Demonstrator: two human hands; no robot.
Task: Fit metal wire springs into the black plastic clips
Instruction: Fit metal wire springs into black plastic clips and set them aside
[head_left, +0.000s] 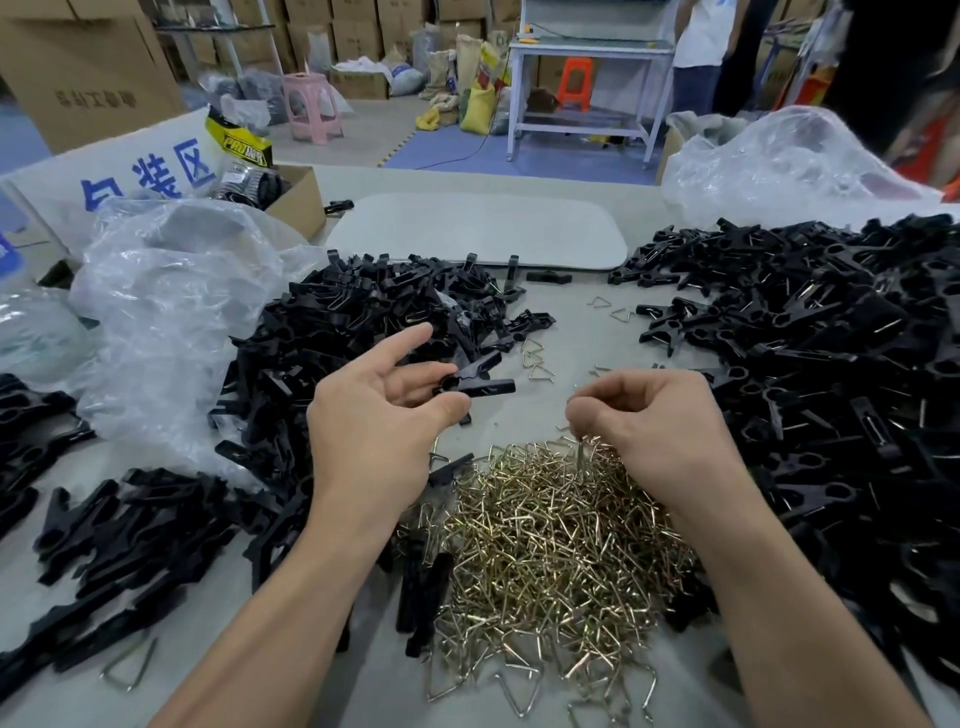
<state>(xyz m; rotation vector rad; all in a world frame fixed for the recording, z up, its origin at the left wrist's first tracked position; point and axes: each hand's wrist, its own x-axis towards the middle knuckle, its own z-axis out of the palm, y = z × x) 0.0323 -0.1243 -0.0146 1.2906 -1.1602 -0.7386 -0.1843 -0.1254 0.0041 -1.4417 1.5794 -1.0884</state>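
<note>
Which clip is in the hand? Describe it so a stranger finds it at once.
Start at the brassy heap of wire springs in the near centre. Just above its left edge, the left hand pinches one black clip. It alone is held in the air; all the others lie heaped.

Factory packing and assembly floor inside a warehouse. Landmark taken: the grey worktable (566, 332). Black plastic clips (810, 338) are heaped in bulk on its left and right sides, and loose wire springs (550, 545) are piled at its near middle. Crumpled clear plastic bags (171, 291) are left on its left side and far-right corner. A white sign (150, 171) with blue printed characters is propped at its far left. Beyond the table, brown cartons (358, 26) are stacked high, filled sacks (478, 104) are dumped on the floor, and a white metal workbench (587, 52), a pink stool (311, 106) and an orange stool (575, 83) are seen. A blue floor zone (545, 156) is edged by hazard striping (399, 150).
</note>
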